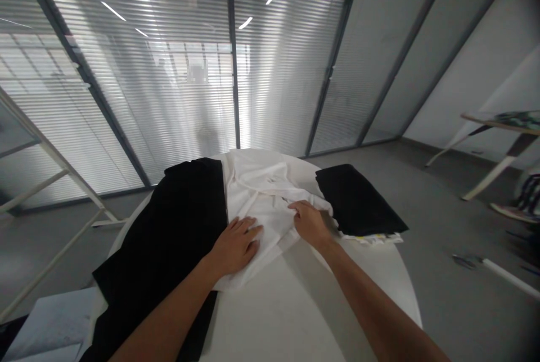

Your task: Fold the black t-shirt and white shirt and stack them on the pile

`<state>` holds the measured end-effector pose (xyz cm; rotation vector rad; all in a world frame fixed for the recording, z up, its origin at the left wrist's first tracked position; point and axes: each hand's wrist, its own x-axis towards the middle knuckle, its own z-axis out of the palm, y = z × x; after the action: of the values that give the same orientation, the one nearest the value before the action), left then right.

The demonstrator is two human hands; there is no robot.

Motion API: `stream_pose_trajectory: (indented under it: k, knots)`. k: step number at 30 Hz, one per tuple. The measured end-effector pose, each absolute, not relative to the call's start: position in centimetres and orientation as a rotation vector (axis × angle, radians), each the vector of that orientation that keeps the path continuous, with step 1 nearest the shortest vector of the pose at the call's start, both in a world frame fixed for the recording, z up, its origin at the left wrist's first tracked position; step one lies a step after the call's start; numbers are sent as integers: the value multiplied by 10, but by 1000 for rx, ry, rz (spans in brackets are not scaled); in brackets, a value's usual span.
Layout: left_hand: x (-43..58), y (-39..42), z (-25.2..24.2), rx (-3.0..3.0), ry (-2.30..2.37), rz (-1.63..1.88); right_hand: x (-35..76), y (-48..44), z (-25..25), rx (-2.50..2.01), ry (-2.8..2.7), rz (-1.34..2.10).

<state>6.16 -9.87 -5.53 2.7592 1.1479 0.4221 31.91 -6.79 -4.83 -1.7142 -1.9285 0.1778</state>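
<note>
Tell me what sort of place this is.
Likely an office-type workroom, judging by the blind-covered partitions, a rounded white table bearing white cloth and black cloth, and another table at the right.

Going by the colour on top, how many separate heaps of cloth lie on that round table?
Black: 2 (the wide cloth on the left, the folded pile on the right)
White: 1 (the rumpled cloth between them)
Total: 3

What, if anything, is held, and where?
Left hand holds nothing, spread on the white cloth. Right hand at the cloth's right side; can't tell if it grips.
</note>
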Motion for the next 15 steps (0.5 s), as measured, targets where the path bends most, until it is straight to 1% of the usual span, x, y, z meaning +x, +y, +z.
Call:
stream_pose_trajectory:
  k: [8, 15]
  knots:
    - [44, -91, -53, 2609, 1255, 500, 341, -70, -28, -1783, -1923, 125]
    - [32, -84, -54, 2340, 1309, 766, 344, -77, -16, -2169, -2065, 175]
